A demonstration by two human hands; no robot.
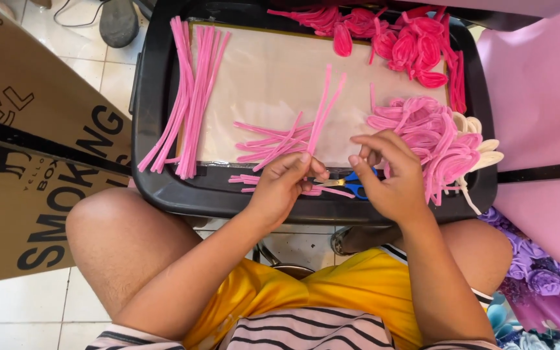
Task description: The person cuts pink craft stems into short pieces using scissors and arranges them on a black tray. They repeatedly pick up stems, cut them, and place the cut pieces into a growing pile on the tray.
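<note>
My left hand (284, 185) pinches the lower ends of two long pink pipe cleaners (324, 107) that rise over the pale sheet (260, 78) on the black tray (163, 188). My right hand (390, 172) hovers close beside it with fingers curled; whether it grips the same stems is unclear. Blue-handled scissors (356, 188) lie on the tray's front rim under my hands. A fan of short pink pieces (270, 139) lies just beyond my left hand.
Long straight pink pipe cleaners (186, 97) lie at the tray's left. Light pink bent loops (435, 139) pile at the right, darker pink loops (403, 39) at the back. A cardboard box (27, 149) stands left; pink boards (542, 97) and purple flowers (539, 279) right.
</note>
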